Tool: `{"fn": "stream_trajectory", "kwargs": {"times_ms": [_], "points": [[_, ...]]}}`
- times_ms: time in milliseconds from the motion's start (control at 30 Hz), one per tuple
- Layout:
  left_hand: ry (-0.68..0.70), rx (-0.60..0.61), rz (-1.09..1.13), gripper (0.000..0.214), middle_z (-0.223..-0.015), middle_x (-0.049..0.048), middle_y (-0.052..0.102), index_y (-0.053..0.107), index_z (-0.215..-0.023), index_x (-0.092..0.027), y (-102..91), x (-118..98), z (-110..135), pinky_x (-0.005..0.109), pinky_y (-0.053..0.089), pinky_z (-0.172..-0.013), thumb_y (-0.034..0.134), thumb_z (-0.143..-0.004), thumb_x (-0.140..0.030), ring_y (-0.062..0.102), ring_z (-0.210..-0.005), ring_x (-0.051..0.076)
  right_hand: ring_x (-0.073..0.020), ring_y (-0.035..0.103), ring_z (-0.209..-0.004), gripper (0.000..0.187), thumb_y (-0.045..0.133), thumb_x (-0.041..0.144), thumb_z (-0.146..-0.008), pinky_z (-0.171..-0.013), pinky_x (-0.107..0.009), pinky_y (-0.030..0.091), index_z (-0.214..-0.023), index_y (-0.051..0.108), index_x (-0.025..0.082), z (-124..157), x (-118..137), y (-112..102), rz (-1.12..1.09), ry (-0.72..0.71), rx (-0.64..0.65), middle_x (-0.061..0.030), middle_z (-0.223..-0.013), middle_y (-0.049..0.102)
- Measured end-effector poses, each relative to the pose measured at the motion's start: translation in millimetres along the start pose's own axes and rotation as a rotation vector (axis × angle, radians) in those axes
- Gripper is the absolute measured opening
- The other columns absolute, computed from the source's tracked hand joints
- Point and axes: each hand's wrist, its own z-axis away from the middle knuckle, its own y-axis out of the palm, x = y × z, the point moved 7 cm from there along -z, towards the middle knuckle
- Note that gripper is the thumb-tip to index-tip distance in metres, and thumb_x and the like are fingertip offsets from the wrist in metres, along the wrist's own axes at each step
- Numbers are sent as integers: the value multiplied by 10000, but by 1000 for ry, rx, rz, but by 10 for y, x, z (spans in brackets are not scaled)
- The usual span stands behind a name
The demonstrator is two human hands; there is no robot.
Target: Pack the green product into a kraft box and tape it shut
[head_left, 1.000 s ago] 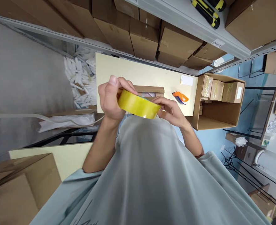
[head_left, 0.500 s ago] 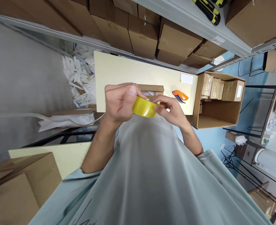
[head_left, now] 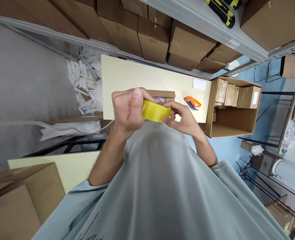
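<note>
Between both hands, in front of my chest, is a roll of yellow tape (head_left: 153,111). My left hand (head_left: 129,108) is closed on the roll's left side, its thumb pointing up along the edge. With fingertips and thumb, my right hand (head_left: 181,116) pinches the roll's right end. Behind the roll, an open small cardboard box (head_left: 161,93) lies on the pale table (head_left: 127,71), partly hidden by my hands. An orange and blue tape dispenser-like tool (head_left: 193,102) rests on the table to the right of my right hand.
A large open carton (head_left: 234,128) with several taped boxes inside stands at the table's right end. A white label card (head_left: 199,84) lies near the back edge. Above runs a metal shelf (head_left: 212,30) with cartons and utility knives (head_left: 221,13). White scraps (head_left: 81,83) are heaped at left.
The tape roll has turned slightly and risen a little in my hands. My left thumb has shifted up along its edge, and my right fingers have changed their grip.
</note>
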Motion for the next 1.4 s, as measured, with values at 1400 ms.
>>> {"fn": "stream_trajectory", "kwargs": {"times_ms": [1400], "points": [[-472,-16,428,852,-580,75,598,640,-622,-267,0,719,149,449,346,-566,358,-1076,-931,516,-556,194,-188,581,-912,409,796,544,-853,-828,-346,491,-1060,609,245,-60,-144,108,-131,37,140,-42,-1151,687]]}}
